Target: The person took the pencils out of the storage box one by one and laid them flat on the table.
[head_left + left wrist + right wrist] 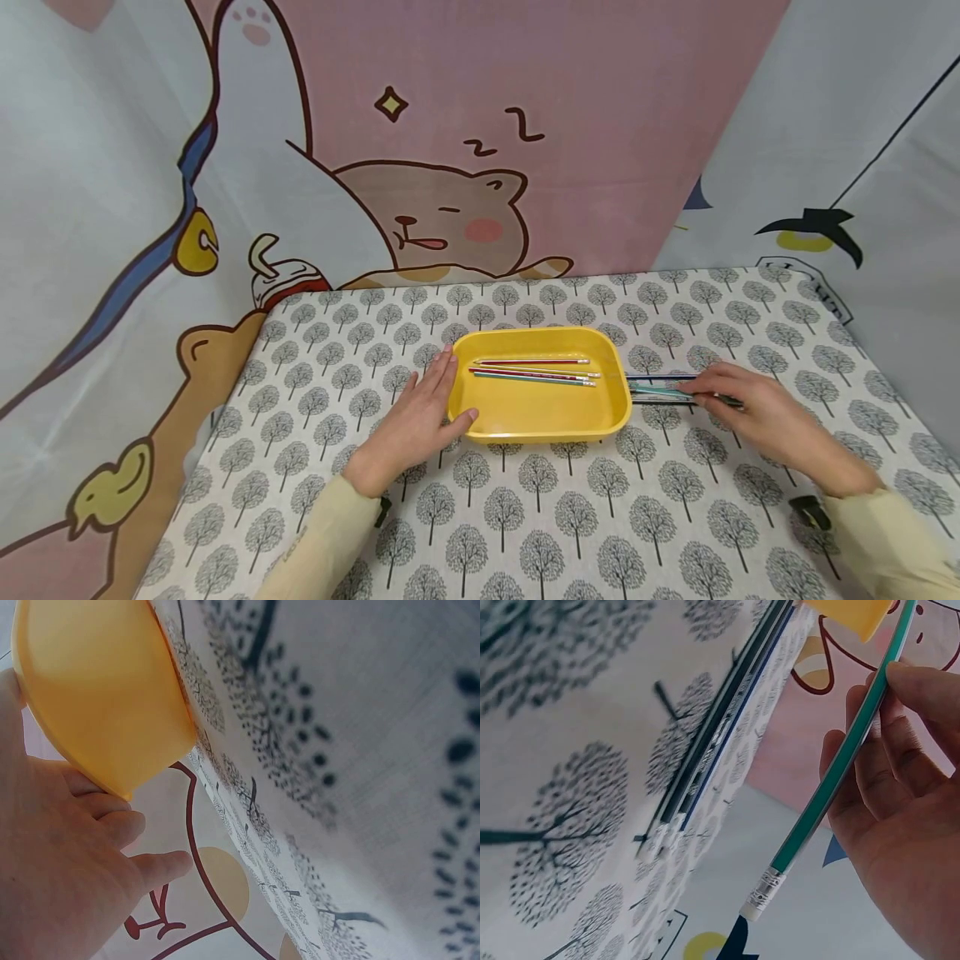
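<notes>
- The green pencil (844, 761) is just to the right of the yellow tray (540, 437), raised off the counter (551, 521), near the dark pencils (695, 771) lying there.
- The right hand (757, 414) pinches it along the shaft, thumb against fingers, with the white eraser (749, 909) and metal band jutting free.
- It should be very light and stiff; the bow seen from the right wrist may be only the lens, I cannot tell.
- Its smooth coating probably lets it roll or twist, so a thumb-and-fingertip pinch near mid-shaft seems best; the point is likely the fragile part.
- The left hand (416, 417) holds the tray's left end, fingers along the outer wall and thumb over the rim.
- The tray looks like light, smooth plastic, apt to slide when nudged; the rim is the natural hold.
- Several slim pencils (534, 376) lie inside it.
</notes>
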Available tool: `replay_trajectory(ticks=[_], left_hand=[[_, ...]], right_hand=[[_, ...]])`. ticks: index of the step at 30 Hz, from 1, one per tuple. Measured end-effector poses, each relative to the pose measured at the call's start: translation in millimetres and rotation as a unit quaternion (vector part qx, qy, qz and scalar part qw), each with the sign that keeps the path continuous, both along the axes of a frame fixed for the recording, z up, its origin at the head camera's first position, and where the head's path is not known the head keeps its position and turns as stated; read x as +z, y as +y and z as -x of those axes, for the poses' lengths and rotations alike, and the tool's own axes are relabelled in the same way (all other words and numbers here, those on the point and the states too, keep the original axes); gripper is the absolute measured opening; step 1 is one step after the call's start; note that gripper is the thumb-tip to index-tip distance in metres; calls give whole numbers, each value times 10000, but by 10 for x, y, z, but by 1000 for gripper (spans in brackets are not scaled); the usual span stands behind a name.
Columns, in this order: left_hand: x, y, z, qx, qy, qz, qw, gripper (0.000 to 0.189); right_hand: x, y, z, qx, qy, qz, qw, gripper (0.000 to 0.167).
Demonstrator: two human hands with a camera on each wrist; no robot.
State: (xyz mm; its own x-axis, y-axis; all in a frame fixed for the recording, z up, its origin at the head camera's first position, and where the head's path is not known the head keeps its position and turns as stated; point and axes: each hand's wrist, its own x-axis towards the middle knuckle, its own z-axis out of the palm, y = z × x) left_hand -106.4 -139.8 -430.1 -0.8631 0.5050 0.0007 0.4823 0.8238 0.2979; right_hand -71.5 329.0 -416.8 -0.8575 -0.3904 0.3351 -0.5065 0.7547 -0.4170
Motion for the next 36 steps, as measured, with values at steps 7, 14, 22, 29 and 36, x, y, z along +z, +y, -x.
replay_trajectory(ticks=[7, 14, 22, 29, 36], left_hand=[[-1, 1, -1, -17, 28, -30, 10000, 89], [-11, 0, 7, -54, 98, -75, 9999, 88], [-20, -1, 5, -62, 94, -44, 9999, 89], [-6, 1, -4, -47, 58, -33, 10000, 89], [-13, -6, 0, -36, 62, -36, 10000, 89]], right_hand=[[-57, 77, -26, -96, -49, -201, 9997, 37], [-115, 93, -28, -116, -52, -434, 9990, 38], [-182, 25, -6, 2, 92, -442, 9990, 38], [-218, -26, 9, 19, -32, -518, 9987, 38], [-237, -55, 32, 105, -49, -529, 9985, 37]])
